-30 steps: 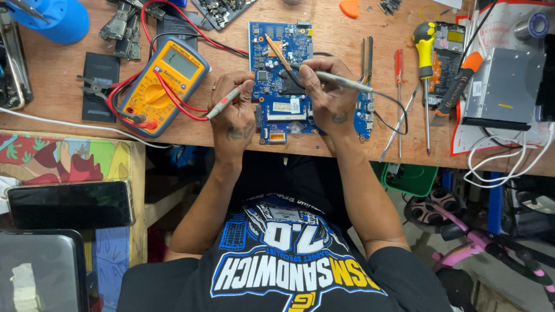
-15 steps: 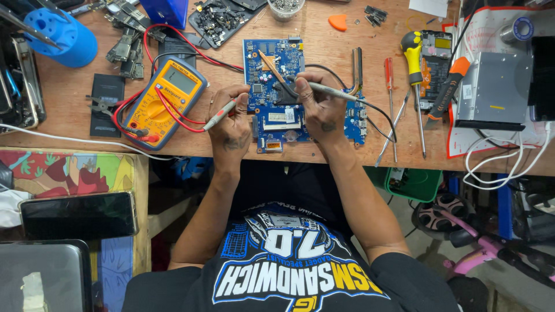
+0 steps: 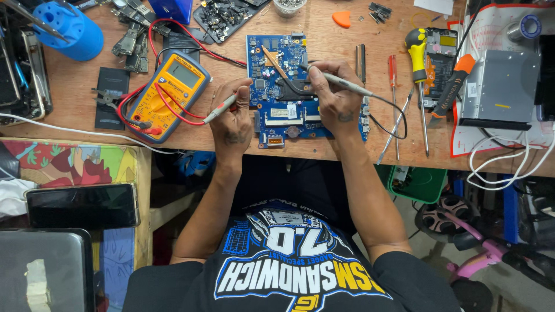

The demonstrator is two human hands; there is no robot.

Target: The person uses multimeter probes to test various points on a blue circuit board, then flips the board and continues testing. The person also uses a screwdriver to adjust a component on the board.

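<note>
A blue circuit board (image 3: 276,58) lies on the wooden bench (image 3: 324,144) in front of me. My left hand (image 3: 232,121) grips a red test probe (image 3: 219,108), its tip by the board's left edge. My right hand (image 3: 334,98) grips a black test probe (image 3: 347,85), its tip on the dark part at the board's middle. Red and black leads run from the probes to a yellow multimeter (image 3: 167,95) lying left of the board.
Screwdrivers (image 3: 416,63) and tweezers lie right of the board, with a grey metal box (image 3: 500,86) beyond. A blue holder (image 3: 72,32) and loose boards sit at the back left. A dark phone (image 3: 81,205) rests on a low side table.
The view has shifted, so the bench sits lower in frame. Both hands hold their probes on the board much as before.
</note>
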